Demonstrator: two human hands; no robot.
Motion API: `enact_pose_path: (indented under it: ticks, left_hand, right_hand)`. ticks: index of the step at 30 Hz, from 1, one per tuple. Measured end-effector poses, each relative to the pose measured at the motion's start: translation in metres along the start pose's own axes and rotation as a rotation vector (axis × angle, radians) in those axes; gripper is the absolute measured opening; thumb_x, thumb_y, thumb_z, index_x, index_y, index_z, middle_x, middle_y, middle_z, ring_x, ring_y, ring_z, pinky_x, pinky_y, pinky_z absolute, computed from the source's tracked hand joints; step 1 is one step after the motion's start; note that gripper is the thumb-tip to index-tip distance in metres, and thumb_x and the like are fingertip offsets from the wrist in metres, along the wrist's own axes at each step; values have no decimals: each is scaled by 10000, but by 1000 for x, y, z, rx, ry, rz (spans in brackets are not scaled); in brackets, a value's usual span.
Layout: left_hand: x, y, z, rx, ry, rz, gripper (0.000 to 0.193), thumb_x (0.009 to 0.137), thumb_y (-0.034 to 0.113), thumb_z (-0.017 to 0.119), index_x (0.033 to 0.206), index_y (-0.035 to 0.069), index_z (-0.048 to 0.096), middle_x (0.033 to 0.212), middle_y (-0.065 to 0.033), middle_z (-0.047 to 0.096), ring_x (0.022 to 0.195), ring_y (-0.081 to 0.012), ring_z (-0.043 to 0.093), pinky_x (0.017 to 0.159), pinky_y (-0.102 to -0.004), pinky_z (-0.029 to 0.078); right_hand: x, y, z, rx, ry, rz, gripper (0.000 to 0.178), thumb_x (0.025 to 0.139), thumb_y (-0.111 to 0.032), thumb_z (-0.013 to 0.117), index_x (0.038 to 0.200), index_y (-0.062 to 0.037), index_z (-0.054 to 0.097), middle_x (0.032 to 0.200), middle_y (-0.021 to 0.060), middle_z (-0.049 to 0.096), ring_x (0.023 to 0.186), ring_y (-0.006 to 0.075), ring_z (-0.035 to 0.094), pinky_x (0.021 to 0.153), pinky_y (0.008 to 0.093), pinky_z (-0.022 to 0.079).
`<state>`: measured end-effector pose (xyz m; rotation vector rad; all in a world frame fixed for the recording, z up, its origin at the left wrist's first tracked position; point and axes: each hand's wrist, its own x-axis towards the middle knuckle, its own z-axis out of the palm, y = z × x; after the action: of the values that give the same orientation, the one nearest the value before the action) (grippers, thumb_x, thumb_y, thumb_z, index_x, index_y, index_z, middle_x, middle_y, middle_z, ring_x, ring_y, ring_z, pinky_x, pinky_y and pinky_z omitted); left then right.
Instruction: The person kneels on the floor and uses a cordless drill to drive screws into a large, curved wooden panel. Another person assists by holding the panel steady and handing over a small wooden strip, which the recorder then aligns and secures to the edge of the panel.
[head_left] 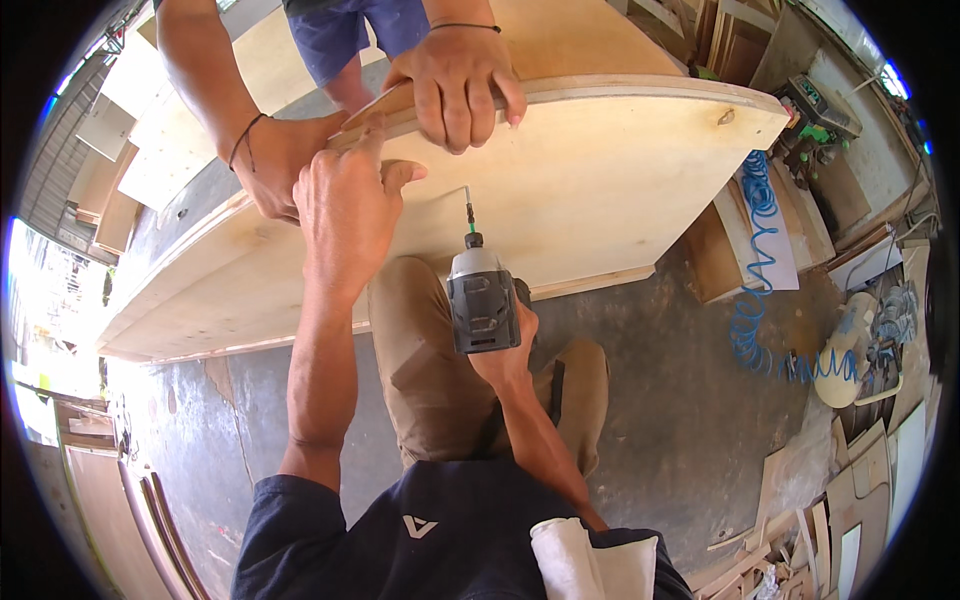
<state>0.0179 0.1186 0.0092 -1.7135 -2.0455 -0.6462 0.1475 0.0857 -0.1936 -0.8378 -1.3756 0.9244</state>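
My right hand is wrapped round the handle of a cordless drill with a dark base and a grey body. A long bit with a green band points away from me at the face of a pale plywood panel. Whether its tip touches the wood, I cannot tell. My left hand lies at the panel's upper edge, index finger stretched out and thumb apart. Close beside it, another person's two hands press on that edge, one on either side of my finger.
A coiled blue air hose hangs at the right and runs to a cream compressor tank. Wood offcuts lie at the lower right. Long boards lean at the lower left. My bent knees are under the panel.
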Motion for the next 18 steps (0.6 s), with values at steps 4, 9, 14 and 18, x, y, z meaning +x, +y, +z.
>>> enact_pose_path:
  ticks: [4,9,14,18]
  left_hand:
    - [-1,-5,4,-21,31,16,526,782,260,793,1213,-10,663,922,-234,695,822,-400,671,722,-459,499]
    - [2,-3,3,-40,-1,3,544,796,275,778,1232,-26,651,877,-237,692,826,-405,667,724,-473,495]
    - [2,2,0,9,-45,-52,556,802,298,783,1237,-22,650,811,-243,682,769,-402,666,697,-462,489]
    - [0,0,1,-1,12,-27,568,797,316,793,1239,-13,655,772,-241,671,716,-395,656,672,-450,480]
  right_hand:
    - [0,1,3,43,19,40,293,759,-53,758,1033,-7,664,788,152,680,685,308,683,631,368,533]
    - [-4,3,8,-7,21,82,293,756,-97,760,1006,-2,640,770,152,676,682,318,685,623,363,524]
    - [-4,-4,23,107,71,95,264,760,-105,753,964,-20,609,733,141,667,645,318,674,614,353,516]
    - [-7,3,29,136,82,93,272,758,-128,762,951,-29,598,724,134,665,626,304,669,604,346,515]
